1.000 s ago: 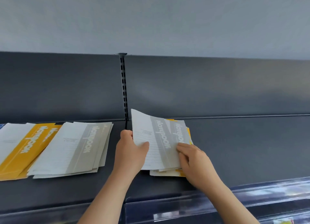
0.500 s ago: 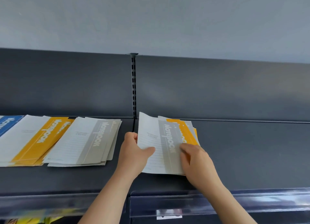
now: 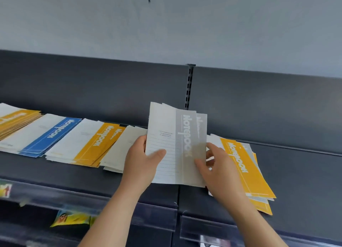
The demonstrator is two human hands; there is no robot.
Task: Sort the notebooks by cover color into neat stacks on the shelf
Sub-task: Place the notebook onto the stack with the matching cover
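A small bundle of thin grey-and-white paper notebooks [image 3: 176,145] is held lifted and tilted above the dark grey metal shelf [image 3: 299,182], near its middle; its left edge is pinched by the left hand [image 3: 142,163], thumb across the lined white front and the other fingers hidden behind; its right edge is gripped by the right hand [image 3: 218,170], fingers curled round the grey band, so both hands are closed on the bundle. Just right of the hands a loose, fanned pile topped by a yellow-and-white notebook [image 3: 244,170] is seen lying on the shelf, with grey and yellow covers showing beneath it. To the left, four stacks are laid in a row, overlapping at their edges: a grey-white stack [image 3: 120,152] partly hidden by the left hand; a yellow-banded stack [image 3: 88,145]; a blue-banded stack [image 3: 42,137]; a further yellow stack [image 3: 14,120] at the far left edge. A slotted black upright [image 3: 189,87] is seen behind the held bundle, against the dark back panel.
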